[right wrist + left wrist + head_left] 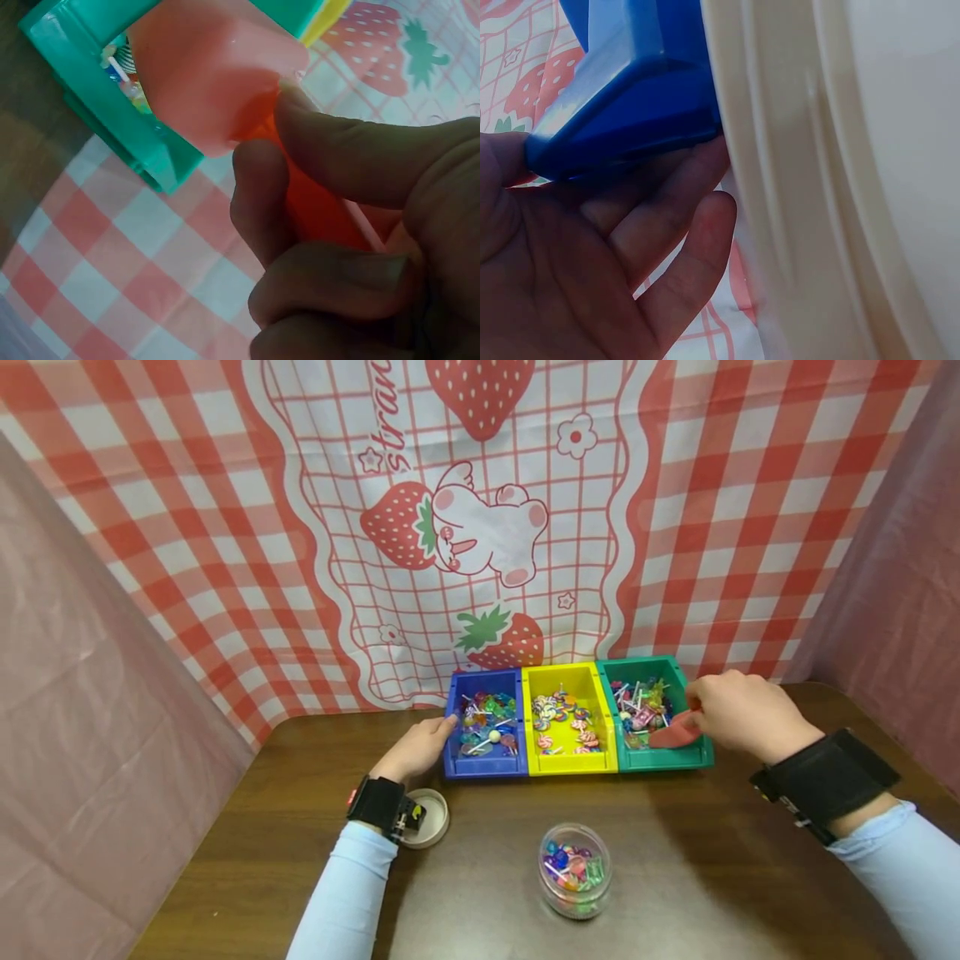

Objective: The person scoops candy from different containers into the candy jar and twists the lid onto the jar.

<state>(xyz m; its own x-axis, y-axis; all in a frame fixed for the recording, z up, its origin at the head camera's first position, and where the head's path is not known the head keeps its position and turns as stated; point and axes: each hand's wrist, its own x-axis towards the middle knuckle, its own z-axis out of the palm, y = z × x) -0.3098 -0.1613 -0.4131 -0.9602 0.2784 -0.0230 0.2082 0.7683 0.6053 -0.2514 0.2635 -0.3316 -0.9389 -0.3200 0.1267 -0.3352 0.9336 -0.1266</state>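
Note:
My right hand [738, 714] grips the handle of a red scoop [675, 731], its head down in the green bin [701, 753] among wrapped candies and lollipop sticks. In the right wrist view, thumb and curled fingers close round the scoop handle [322, 202]. My left hand [420, 747] holds the left side of the blue bin [487, 767], thumb and fingers on its corner [622, 127] in the left wrist view. Between the two stands a yellow bin [573, 764] with swirl lollipops. A clear jar [576, 902] with mixed candies stands uncapped in front.
A round whitish lid [437, 831] lies on the brown table [300, 843] by my left wrist, filling the right side of the left wrist view. Behind the bins hangs a red-and-white checked cloth [705, 527] with strawberries. Pinkish curtains [67, 693] flank both sides.

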